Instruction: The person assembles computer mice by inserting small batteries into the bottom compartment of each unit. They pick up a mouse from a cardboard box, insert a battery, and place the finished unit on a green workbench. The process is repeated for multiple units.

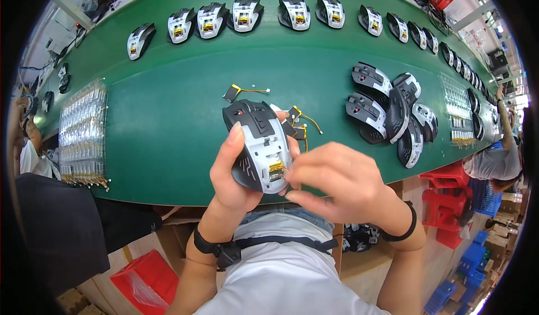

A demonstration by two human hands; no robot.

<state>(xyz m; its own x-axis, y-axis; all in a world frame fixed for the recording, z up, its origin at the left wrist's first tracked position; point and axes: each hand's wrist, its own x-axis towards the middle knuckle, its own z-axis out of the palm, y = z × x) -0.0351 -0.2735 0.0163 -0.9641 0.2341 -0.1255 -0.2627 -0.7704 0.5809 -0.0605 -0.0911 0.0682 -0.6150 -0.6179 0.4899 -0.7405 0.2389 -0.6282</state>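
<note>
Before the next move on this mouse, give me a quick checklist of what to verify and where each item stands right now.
1. Mouse shell held firm: ok, the left hand wraps its side with the thumb on top.
2. Right hand at the rear opening: ok, its fingertips pinch at the yellow part there.
3. Yellow part fully seated: cannot tell, fingers hide its edge.
4. Spare wired parts within reach: ok, several lie on the green table just behind the shell.
5. Pile of mouse shells apart from the work: ok, it sits off to the right.
</note>
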